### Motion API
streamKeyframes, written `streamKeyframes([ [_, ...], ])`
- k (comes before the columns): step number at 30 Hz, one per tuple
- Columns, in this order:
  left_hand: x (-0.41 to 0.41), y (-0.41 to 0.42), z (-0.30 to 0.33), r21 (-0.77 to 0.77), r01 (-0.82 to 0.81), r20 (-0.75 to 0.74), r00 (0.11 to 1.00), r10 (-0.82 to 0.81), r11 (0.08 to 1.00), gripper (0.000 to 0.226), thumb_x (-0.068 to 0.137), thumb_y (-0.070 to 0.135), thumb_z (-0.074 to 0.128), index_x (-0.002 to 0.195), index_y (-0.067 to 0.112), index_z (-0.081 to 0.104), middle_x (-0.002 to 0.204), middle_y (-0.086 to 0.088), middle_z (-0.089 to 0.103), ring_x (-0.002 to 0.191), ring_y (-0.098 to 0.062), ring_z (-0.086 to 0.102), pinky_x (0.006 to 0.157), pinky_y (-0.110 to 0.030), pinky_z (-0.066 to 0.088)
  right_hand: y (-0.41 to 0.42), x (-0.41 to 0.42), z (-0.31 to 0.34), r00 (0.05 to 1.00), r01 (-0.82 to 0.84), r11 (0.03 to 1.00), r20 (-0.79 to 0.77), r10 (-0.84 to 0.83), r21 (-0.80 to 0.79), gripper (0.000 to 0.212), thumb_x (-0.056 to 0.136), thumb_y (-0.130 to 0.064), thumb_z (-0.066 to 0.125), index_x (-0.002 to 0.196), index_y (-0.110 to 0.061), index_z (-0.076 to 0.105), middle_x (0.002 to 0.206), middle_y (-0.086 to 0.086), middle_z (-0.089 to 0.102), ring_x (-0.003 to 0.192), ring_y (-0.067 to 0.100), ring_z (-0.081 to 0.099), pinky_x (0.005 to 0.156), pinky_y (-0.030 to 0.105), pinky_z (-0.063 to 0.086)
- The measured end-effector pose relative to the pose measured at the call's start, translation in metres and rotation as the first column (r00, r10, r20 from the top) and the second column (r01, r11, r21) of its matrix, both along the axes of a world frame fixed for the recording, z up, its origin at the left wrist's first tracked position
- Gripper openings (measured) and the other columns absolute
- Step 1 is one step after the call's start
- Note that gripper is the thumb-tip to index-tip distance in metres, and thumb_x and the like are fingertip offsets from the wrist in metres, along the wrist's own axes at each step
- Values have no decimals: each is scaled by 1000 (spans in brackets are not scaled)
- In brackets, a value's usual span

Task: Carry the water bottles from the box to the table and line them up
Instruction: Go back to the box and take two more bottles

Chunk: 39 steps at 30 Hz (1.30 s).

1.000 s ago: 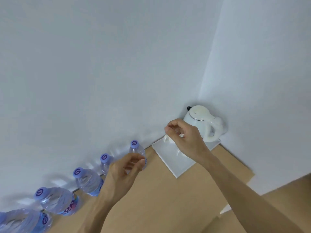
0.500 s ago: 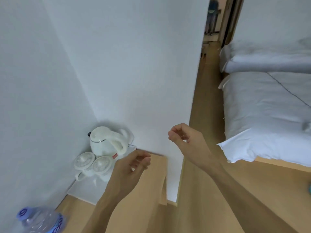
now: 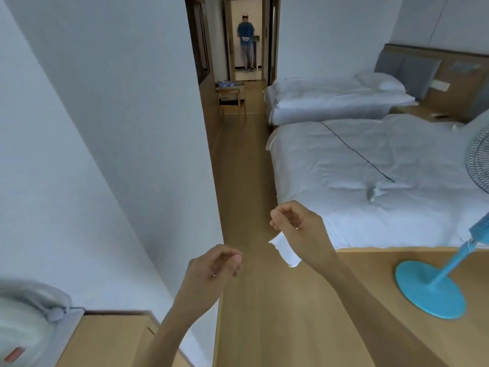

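Presently both hands are seen raised and empty over the light wooden floor (image 3: pixel 248 181): the left hand (image 3: pixel 211 271) w/ fingers loosely curled, nothing held; the right hand (image 3: pixel 296 229) likewise half-curled, nothing gripped. A white bit showing below the right wrist seems to be the bed corner behind it, but that can't be told for sure.

The brown cardboard box (image 3: pixel 230 89) is seen far down the corridor, set on a small wooden chair (image 3: pixel 231 104), blue bottle caps just visible in it. The pale wooden table (image 3: pixel 113 337) is at lower left, w/ a blurred white electric kettle (image 3: pixel 23 321) on it; no lined-up bottles are in view now.

Handling, as judged: full clear plastic water bottles would be moderately heavy, w/ thin walls that give if squeezed, and smooth, maybe slippery, sides. Each is best taken round the mid-body or by the stiffer neck under the cap, kept upright, and set down gently so the row isn't knocked.
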<state>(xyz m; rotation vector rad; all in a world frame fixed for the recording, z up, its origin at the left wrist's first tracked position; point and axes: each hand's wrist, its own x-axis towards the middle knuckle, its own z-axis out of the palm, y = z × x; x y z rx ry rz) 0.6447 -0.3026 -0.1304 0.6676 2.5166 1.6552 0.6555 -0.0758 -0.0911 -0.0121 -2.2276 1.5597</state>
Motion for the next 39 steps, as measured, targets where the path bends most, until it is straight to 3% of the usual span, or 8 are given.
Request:
streamKeyframes([
  [5, -58, 52, -1, 9, 23, 20, 1000, -23, 1000, 9, 95, 33, 61, 94, 38, 68, 82, 9, 74, 80, -11, 72, 76, -20, 57, 52, -52, -9, 998, 36, 999, 43, -35, -24, 14, 93, -27, 62, 81, -34, 65, 77, -12, 70, 80, 9, 67, 68, 13, 50],
  [10, -140, 96, -5, 77, 19, 38, 999, -22, 997, 18, 91, 40, 59, 99, 27, 70, 83, 7, 75, 80, -13, 73, 72, -20, 57, 96, -130, -20, 997, 42, 999, 62, -42, 5, 11, 94, -26, 61, 84, -29, 65, 77, -11, 71, 79, 8, 68, 74, 14, 50],
  [16, -270, 145, -5, 84, 8, 62, 998, -13, 996, 11, 95, 31, 61, 99, 26, 70, 81, 7, 74, 75, -13, 72, 68, -24, 58, 148, -263, -14, 994, 88, 996, 70, -90, 25, 11, 94, -28, 63, 83, -29, 65, 77, -12, 72, 78, 7, 69, 73, 13, 51],
  [21, -377, 186, 6, 32, 11, 58, 998, -13, 999, 10, 95, 31, 61, 99, 27, 69, 85, 14, 74, 82, -9, 73, 77, -23, 60, 190, -365, -4, 993, 118, 992, 26, -119, 49, 12, 94, -30, 63, 83, -33, 64, 78, -12, 72, 78, 7, 69, 71, 10, 50],
  [27, -484, 222, 4, -21, 65, 31, 997, -64, 998, 12, 95, 34, 60, 100, 27, 69, 84, 14, 74, 82, -9, 73, 77, -23, 59, 234, -482, -11, 990, 127, 990, 46, -130, 57, 12, 94, -36, 62, 82, -35, 64, 79, -13, 72, 80, 9, 68, 75, 18, 54],
  [36, -697, 280, -8, -64, 48, 43, 998, -46, 997, 7, 96, 35, 62, 95, 35, 69, 86, 9, 75, 79, -9, 72, 72, -17, 54, 301, -704, -37, 997, 53, 997, 54, -56, 49, 11, 95, -35, 60, 84, -34, 62, 80, -17, 70, 80, 5, 67, 74, 12, 51],
  [39, -773, 298, 0, -72, 14, 43, 999, -11, 997, 8, 95, 39, 61, 95, 37, 69, 88, 9, 75, 80, -9, 72, 74, -21, 56, 319, -786, -32, 998, 12, 998, 63, -16, 56, 11, 97, -35, 59, 86, -32, 63, 80, -20, 70, 82, 1, 67, 75, 10, 50],
])
